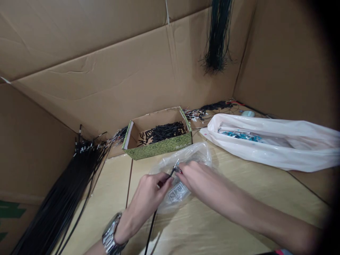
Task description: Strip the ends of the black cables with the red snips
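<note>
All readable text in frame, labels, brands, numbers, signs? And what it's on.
"ROHS": boxed print on the clear plastic bag.
Green patterned box: small pale mark near the right end of its front wall, too small to read.
Cardboard at far left: green print, cut off by the frame edge, not readable.
No other text can be made out.

Matt paper and shiny plastic around a green box (159, 151)
Behind the box, the cardboard wall (119, 81) looks dull and creased; to its right, the white bag (276, 157) is smooth plastic. In front of it, the clear bag (198, 151) is glossy, crinkled plastic, the black cable (151, 230) looks smooth and plastic-coated, and the small metal piece (177, 170) and wristwatch (113, 230) gleam.
</note>
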Available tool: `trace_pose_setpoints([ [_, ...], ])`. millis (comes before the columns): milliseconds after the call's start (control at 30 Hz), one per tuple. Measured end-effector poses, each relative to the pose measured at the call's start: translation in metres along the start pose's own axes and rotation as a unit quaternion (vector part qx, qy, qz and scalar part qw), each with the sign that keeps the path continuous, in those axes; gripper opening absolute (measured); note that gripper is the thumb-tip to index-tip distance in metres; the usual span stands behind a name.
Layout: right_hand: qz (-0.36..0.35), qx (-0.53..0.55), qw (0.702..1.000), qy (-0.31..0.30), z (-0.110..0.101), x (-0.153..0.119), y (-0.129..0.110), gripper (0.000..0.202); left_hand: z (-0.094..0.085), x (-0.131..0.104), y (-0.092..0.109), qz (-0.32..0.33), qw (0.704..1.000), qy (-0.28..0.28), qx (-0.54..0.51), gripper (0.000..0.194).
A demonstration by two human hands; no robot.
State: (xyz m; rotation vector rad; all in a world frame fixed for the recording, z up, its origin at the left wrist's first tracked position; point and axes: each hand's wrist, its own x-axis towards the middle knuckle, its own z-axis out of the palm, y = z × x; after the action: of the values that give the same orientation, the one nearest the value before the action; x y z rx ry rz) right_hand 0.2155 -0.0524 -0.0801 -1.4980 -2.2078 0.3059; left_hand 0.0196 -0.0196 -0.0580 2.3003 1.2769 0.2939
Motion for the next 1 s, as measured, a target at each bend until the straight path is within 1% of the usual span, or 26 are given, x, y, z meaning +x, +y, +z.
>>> trace_pose_setpoints([
  [100,-0.011,-0.013,1.000,-0.006,0.007,0.001,0.000,0.032,0.003,0.001,-0.003,0.013,0.999,0.015,0.044,0.030],
  [233,-0.024,-0.014,1.000,-0.003,0.014,0.000,0.005,0.026,0.008,0.003,-0.008,0.016,0.997,0.013,0.071,0.030],
  [300,-0.029,-0.012,0.999,-0.007,0.016,0.000,0.007,0.026,0.009,0.003,-0.009,0.016,0.997,0.012,0.075,0.029],
  [467,-0.022,-0.004,1.000,-0.022,0.018,0.001,0.006,0.029,0.010,0.003,-0.009,0.016,0.996,0.011,0.083,0.027],
  [667,-0.010,-0.003,1.000,-0.021,0.021,0.003,0.009,0.021,0.010,0.003,-0.006,0.011,0.995,0.013,0.099,0.026],
  [867,-0.014,-0.015,0.999,-0.029,0.016,0.005,0.003,0.027,0.010,0.005,-0.004,0.006,0.993,0.008,0.114,0.024],
  [1000,-0.011,-0.012,1.000,-0.024,0.021,0.003,0.009,0.022,0.011,0.005,-0.004,0.005,0.993,0.006,0.121,0.025],
])
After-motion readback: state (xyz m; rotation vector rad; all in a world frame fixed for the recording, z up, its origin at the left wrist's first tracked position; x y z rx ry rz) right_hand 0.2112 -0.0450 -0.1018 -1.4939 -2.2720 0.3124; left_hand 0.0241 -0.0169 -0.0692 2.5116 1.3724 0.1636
